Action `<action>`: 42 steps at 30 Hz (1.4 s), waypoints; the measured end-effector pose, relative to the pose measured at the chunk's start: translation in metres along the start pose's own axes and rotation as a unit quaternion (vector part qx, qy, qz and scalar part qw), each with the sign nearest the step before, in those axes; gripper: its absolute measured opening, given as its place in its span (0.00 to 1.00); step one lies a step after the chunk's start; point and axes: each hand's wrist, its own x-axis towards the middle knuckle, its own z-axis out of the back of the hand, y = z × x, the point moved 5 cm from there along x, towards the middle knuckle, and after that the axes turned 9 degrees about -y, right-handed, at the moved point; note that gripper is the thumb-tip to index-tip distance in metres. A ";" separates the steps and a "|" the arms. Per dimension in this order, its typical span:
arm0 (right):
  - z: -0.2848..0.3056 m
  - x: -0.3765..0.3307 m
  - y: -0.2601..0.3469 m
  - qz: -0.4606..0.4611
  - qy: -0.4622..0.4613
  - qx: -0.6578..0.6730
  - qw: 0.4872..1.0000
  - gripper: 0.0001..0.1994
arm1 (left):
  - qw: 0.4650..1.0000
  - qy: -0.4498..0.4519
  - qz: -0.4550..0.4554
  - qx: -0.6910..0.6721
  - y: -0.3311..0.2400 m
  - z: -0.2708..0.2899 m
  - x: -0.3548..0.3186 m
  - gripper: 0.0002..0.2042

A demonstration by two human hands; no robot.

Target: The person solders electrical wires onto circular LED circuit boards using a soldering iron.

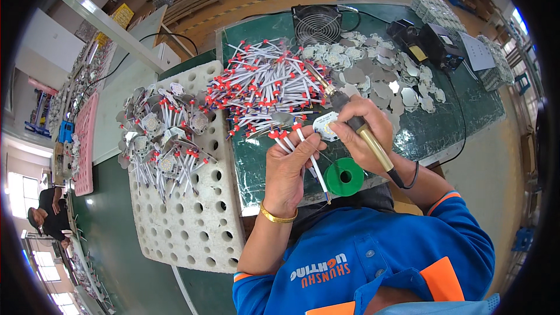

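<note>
**Soldering iron over a small LED plate at the green bench**

The soldering iron (pixel 356 123) sits in the right hand (pixel 363 134), fingers wrapped fully round its handle, tip pointing up and away toward the pile of wires. Everything rests on the green work mat (pixel 449 122), the biggest thing here, which covers the bench ahead of the person. To its left lies a white perforated foam tray (pixel 192 227), with finished star-shaped LED plates and their white leads heaped on its upper half (pixel 163 140). On the mat's centre is a loose heap of white wires with red and blue ends (pixel 262 81), and to the right of that a scatter of bare metal plates (pixel 385 79). A small black fan (pixel 317 23) stands at the far edge, a black soldering station (pixel 431 41) to its right. Near the bench's front edge a green solder spool (pixel 344 177) lies just below the hands. The left hand (pixel 289 169) is closed on a few red-tipped wires (pixel 291 137), pinched between thumb and fingers. Between both hands lies a small white LED plate (pixel 324 126), touching the right fingertips.
</note>
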 end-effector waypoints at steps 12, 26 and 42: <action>-0.002 -0.010 0.000 0.069 -0.060 0.007 0.996 0.10 | 0.996 0.012 0.053 -0.070 0.005 -0.003 -0.003 0.07; 0.003 -0.012 0.004 0.083 -0.049 -0.011 0.995 0.13 | 0.996 -0.034 0.034 -0.081 0.000 -0.003 -0.008 0.07; 0.039 0.008 0.041 0.169 0.134 0.159 0.963 0.09 | 0.998 -0.045 -0.012 -0.039 -0.032 -0.003 -0.023 0.07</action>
